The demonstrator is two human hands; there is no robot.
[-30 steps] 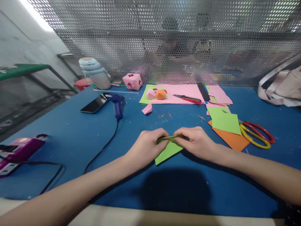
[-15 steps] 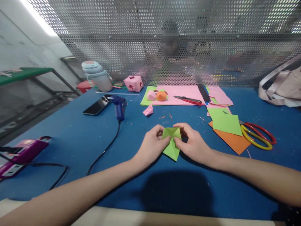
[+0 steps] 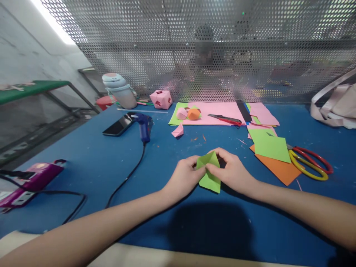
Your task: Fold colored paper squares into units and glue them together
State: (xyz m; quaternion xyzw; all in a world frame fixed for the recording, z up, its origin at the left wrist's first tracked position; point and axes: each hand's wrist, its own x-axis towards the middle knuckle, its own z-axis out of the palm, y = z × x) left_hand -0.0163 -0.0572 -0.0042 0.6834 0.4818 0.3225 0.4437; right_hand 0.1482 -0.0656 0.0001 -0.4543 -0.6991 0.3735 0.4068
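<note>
A small sheet of green paper [image 3: 210, 181] with creases in it is held between both hands above the blue table. My left hand [image 3: 185, 177] pinches its left side, thumb on the front face. On the right, my right hand [image 3: 233, 171] grips the opposite edge, its thumb pressed near the middle close to the left thumb. The fingers behind the paper are partly hidden. Beyond the hands lies a small folded pink paper piece [image 3: 178, 131], with orange scraps [image 3: 204, 137] beside it.
Scissors [image 3: 311, 163] lie at right by green squares [image 3: 272, 148] and an orange sheet [image 3: 278, 168]. A utility knife [image 3: 225, 119] rests on pink paper [image 3: 211, 107]. Leftward are a blue glue gun [image 3: 144, 128], phone [image 3: 119, 124], purple power strip [image 3: 32, 183] and bottle [image 3: 119, 91]. Perforated metal panel [image 3: 155, 48] stands behind.
The green paper has turned and bent between my fingers, its lower corner now further right. My right thumb has come closer to the left one. The whole view has shifted slightly.
</note>
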